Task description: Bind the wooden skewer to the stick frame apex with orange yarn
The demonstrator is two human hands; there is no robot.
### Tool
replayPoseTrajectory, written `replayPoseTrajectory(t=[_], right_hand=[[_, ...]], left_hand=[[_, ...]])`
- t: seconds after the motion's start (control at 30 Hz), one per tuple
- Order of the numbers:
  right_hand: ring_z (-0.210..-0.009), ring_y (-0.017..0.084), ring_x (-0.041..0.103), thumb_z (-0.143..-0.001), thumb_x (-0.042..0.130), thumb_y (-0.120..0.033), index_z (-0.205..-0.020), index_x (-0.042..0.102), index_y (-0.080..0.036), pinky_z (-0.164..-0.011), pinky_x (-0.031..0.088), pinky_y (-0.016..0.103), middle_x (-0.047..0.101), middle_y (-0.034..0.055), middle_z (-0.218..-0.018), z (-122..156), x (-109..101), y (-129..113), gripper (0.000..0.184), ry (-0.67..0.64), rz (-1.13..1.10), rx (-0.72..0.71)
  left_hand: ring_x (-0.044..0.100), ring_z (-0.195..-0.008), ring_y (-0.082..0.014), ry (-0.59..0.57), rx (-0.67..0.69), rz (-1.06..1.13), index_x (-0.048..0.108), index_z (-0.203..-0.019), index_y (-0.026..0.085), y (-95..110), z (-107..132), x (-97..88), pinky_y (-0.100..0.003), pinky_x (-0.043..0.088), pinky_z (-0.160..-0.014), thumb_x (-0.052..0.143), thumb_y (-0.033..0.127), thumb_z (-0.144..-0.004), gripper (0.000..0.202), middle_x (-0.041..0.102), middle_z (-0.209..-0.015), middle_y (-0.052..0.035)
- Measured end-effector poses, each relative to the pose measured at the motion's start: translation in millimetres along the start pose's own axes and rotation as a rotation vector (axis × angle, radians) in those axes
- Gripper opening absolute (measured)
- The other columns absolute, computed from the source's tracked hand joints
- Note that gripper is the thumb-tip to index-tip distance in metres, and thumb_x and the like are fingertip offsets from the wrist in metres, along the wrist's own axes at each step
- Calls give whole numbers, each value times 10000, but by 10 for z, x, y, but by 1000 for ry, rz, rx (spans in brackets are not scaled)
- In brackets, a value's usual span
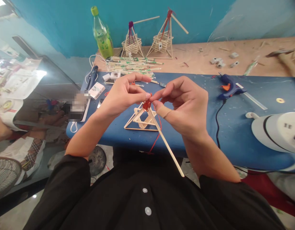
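Before me on the blue tabletop stands a pyramid-shaped frame of wooden chopsticks (135,123), with a star-like stack of sticks inside. Red yarn (146,104) wraps its peak, and a loose strand hangs down on the right side. One long chopstick (170,148) slants from the peak toward my body. My left hand (128,92) pinches the red yarn at the top between thumb and finger. From the other side, my right hand (185,105) has its thumb and forefinger closed on the same wrapped yarn; a tan bandage strip covers its thumb.
Two similar stick models (132,44) stand at the back beside a green bottle (101,35). Wrapped chopsticks (135,65) lie in a pile behind my hands. A blue glue gun (230,88), a hammer (287,62) and a white round appliance (279,131) are to the right.
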State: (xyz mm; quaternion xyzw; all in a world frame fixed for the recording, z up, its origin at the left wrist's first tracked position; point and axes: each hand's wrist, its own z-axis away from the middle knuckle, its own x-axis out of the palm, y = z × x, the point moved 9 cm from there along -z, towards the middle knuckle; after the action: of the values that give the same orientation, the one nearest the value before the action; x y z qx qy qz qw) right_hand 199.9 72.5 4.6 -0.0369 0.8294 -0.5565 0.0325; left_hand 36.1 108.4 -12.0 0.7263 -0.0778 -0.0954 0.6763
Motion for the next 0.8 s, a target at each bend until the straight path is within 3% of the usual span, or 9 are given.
replayPoseTrajectory(t=[0.33, 0.43, 0.53, 0.7, 0.8], right_hand=[[-785, 171, 712, -762, 956, -322, -847, 585, -259, -655, 614, 327, 696, -5, -836, -37, -18, -7, 385, 4, 96, -27], [-841, 180, 745, -792, 911, -235, -969, 653, -275, -660, 608, 342, 773, 4, -1033, -25, -13, -55, 316, -17, 156, -75], [-924, 198, 791, -838, 807, -101, -1126, 702, -306, -708, 633, 376, 813, -8, -1171, 4, 41, -116, 369, -73, 219, -150], [-878, 210, 821, -835, 799, -68, -1035, 751, -214, -713, 680, 361, 825, -11, -932, 47, 10, -248, 252, 18, 251, -319], [-839, 198, 785, -841, 829, -89, -1015, 740, -245, -748, 686, 384, 800, 0, -928, 55, 15, -233, 250, 23, 277, -299]], left_hand=[[810, -734, -209, -48, 19, -14, 761, -1156, 186, 59, 51, 27, -375, 703, -806, 949, 218, -758, 441, 770, -766, 3], [821, -753, -222, -54, 6, -17, 765, -1170, 189, 88, 76, 47, -367, 707, -792, 965, 255, -774, 449, 778, -774, -2], [831, -783, -233, -67, -2, -21, 768, -1189, 190, 106, 95, 66, -363, 709, -802, 962, 302, -800, 449, 796, -788, -10], [842, -823, -240, -91, 21, -39, 756, -1217, 188, 114, 106, 68, -368, 723, -825, 945, 287, -814, 456, 819, -836, -12], [843, -806, -236, -107, 42, -30, 748, -1229, 181, 114, 102, 72, -377, 732, -825, 926, 236, -815, 454, 824, -858, -12]])
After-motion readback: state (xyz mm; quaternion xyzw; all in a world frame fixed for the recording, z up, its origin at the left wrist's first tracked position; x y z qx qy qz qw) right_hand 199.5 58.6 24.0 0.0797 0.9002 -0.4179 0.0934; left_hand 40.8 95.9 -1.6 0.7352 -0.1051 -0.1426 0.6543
